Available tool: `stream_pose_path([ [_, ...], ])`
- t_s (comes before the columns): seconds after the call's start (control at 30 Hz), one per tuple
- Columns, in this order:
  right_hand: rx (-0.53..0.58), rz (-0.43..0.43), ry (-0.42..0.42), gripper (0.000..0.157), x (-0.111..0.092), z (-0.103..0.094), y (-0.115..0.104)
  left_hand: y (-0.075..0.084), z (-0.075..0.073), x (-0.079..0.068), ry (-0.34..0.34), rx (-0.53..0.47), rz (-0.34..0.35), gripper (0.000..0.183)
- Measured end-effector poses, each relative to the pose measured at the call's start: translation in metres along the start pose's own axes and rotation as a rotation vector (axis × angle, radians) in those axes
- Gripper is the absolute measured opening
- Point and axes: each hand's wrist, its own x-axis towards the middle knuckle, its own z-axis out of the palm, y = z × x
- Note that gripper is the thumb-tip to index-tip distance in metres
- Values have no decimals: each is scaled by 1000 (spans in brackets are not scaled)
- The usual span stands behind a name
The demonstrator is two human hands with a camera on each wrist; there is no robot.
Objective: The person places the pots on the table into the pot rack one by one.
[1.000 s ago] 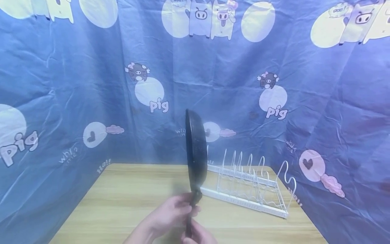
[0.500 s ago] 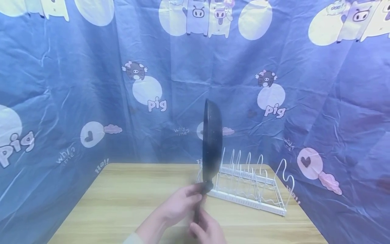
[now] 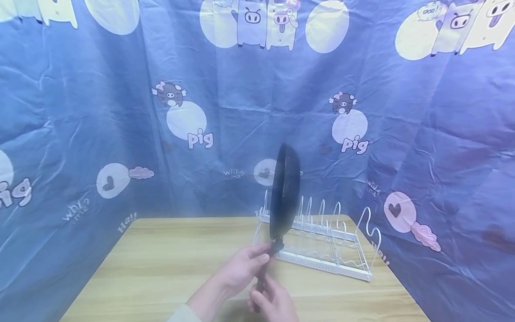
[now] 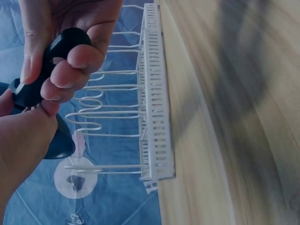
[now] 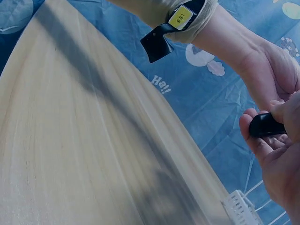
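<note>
Black and slightly blurred, a frying pan (image 3: 284, 192) is being held on edge above the table, its hollow side facing left and its rounded base facing right in the head view. Its handle (image 3: 261, 278) is pointing down and toward the person. The left hand (image 3: 243, 268) is gripping this handle near the pan, thumb and fingers closing around it, while the right hand (image 3: 274, 300) is pinching the lower end between thumb and curled fingers. Both hands are working close together, the left one higher up.

Behind the pan, a white wire rack (image 3: 322, 265) is standing on the right half of the table, its curved dividers rising in a row from slotted rails. The pan is overlapping the rack's left part in the head view; whether the two are touching, I cannot tell.

Pale wood grain is covering the tabletop (image 3: 161, 268), and soft shadows are falling across it in both wrist views. A light sleeve (image 3: 184, 314) is ending at the left wrist, where a black mount (image 5: 157, 45) with a yellow label (image 5: 181, 18) is sitting. Blue cloth (image 3: 241, 85), printed with cartoon pigs and hearts, is hanging around the table.
</note>
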Motion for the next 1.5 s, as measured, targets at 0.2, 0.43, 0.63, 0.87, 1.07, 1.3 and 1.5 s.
stream_pose_path([
  [0.2, 26, 17, -13, 68, 8, 4, 10, -7, -7, 0, 31, 41, -17, 53],
  [0.43, 36, -21, -35, 66, 11, 6, 23, -20, -13, 5, 29, -37, -64, 50],
  [0.63, 56, -12, -38, 63, 14, 7, 30, -32, -11, 10, 88, -123, -131, 48],
  [0.87, 86, 67, -24, 64, 17, 7, 38, -40, -10, 15, 105, -209, -170, 38],
  [1.07, 75, 114, 15, 61, 20, 5, 43, -45, -10, 22, 86, -219, -184, 42],
  [1.3, 92, 141, 26, 67, 23, 4, 43, -46, -9, 24, 102, -254, -215, 40],
  [1.5, 89, 134, 3, 69, 26, 1, 45, -48, -12, 26, 122, -233, -230, 40],
])
